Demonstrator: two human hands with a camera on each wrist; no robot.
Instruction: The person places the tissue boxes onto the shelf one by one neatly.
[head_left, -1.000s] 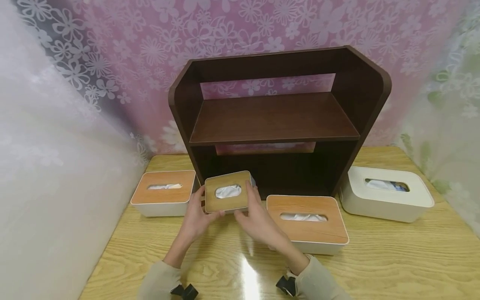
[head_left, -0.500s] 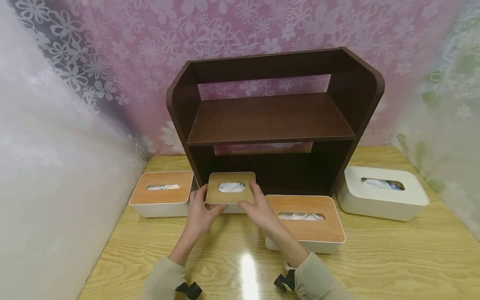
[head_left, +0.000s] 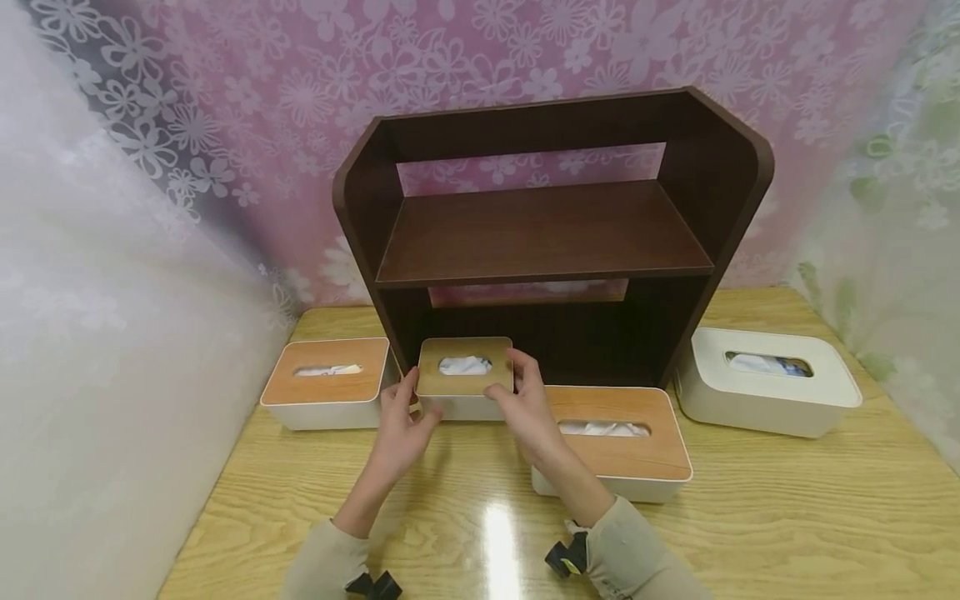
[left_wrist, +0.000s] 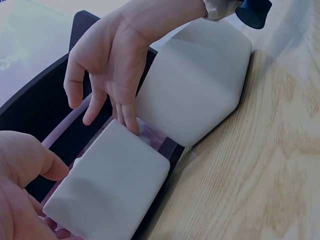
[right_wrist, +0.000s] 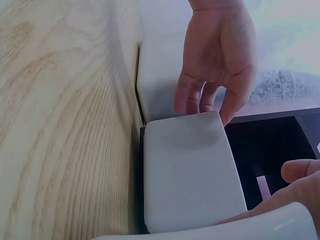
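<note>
In the head view a small tissue box, with a tan wood lid and white sides, sits at the front of the shelf's lower compartment, square to it. My left hand is at its left end, thumb by the front face, fingers along the side. At the right end is my right hand, thumb at the front edge and fingers extended beside the box. The left wrist view shows the box's pale side between both hands; the right hand has loose, fairly straight fingertips there.
A dark brown two-tier shelf stands on the wooden table. Orange-lidded tissue boxes flank the work, one left and one front right. A cream tissue box stands at the far right.
The small tissue box was tilted in both hands a second ago; it has straightened and moved slightly back into the shelf. The hands' hold has loosened.
</note>
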